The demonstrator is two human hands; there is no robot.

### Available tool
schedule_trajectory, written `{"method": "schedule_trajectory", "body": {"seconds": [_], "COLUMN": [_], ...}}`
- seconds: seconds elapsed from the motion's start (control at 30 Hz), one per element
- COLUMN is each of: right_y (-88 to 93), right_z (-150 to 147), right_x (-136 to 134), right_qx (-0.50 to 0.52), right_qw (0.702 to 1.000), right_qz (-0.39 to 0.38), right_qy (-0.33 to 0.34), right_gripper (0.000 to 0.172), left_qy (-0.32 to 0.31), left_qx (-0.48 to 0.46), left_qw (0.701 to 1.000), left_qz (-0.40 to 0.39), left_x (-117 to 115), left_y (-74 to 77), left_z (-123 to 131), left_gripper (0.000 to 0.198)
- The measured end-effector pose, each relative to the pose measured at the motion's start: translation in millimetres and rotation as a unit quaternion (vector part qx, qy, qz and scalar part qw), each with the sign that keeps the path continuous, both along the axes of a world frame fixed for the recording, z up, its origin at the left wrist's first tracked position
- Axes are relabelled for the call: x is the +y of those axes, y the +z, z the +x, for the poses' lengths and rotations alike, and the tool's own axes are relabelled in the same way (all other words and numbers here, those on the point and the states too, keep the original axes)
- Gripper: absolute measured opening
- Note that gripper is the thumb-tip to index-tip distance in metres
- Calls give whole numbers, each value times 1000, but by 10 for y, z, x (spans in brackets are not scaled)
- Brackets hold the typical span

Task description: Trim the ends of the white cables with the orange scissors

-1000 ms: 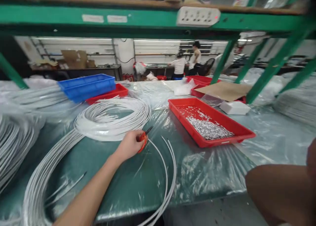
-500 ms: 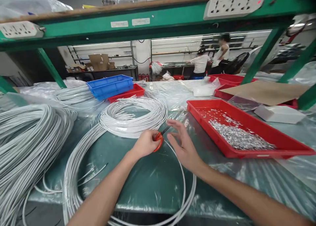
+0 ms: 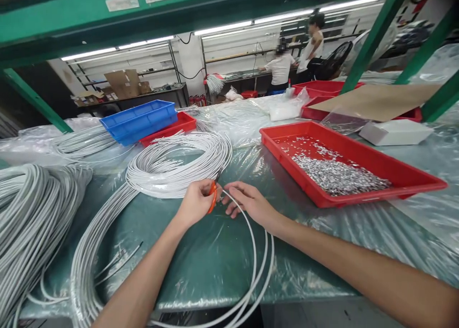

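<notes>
My left hand (image 3: 196,202) is closed round orange-handled scissors (image 3: 213,195), their dark blades pointing up toward a coil of white cable (image 3: 179,163). Right beside it, my right hand (image 3: 247,202) pinches the end of a loose white cable (image 3: 255,251) that curves down over the table's front edge. Both hands rest on the plastic-covered green table (image 3: 201,261), just in front of the coil.
A red tray (image 3: 416,175) of small metal pieces lies to the right. A blue bin (image 3: 138,120) stacked on a red tray stands behind the coil. Grey cable bundles (image 3: 32,213) fill the left. Green shelf posts rise at right. Two people work far behind.
My right hand has come in from the lower right, first open near the scissors, and now pinches the loose cable. My view has dropped lower. The left hand stays on the scissors.
</notes>
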State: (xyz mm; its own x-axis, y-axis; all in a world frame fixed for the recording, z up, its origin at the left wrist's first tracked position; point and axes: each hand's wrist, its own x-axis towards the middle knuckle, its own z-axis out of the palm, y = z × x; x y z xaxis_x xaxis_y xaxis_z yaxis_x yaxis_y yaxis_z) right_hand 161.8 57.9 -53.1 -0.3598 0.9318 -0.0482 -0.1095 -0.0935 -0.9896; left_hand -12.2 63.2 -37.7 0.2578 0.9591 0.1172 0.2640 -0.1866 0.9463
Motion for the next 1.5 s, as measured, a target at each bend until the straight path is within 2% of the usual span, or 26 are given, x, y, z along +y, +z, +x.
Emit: {"method": "schedule_trajectory", "body": {"seconds": [0.1,0.23,0.43,0.5,0.63,0.77,0.87,1.23,1.5], "right_y": [-17,-6,38,39,13,7,24,61,71], "right_z": [-13,21,44,50,61,57,53,87,114], "right_x": [-10,-14,-82,-73,7,51,37,3,13], "right_qx": [-11,-69,-175,-161,-70,9,36,-14,-34], "right_qw": [999,992,956,959,982,990,988,986,986], "right_qz": [19,94,234,229,161,131,132,158,163], "right_qy": [33,40,-33,-48,-68,-61,-67,-53,-29], "right_gripper": [31,30,23,23,26,28,29,36,38], "left_qy": [-17,-29,-14,5,36,-11,-37,-47,-89], "left_qx": [-1,-7,-15,-39,-38,54,104,101,61], "left_qw": [1000,1000,997,996,997,998,994,994,992], "left_qz": [2,-6,-71,-83,-60,-7,4,-10,-65], "left_x": [-18,-33,-37,-32,-25,-51,-84,-136,-155], "left_y": [16,43,72,79,73,41,27,80,153], "left_z": [2,-15,1,15,20,27,45,38,58], "left_gripper": [7,8,13,18,25,31,33,37,33]}}
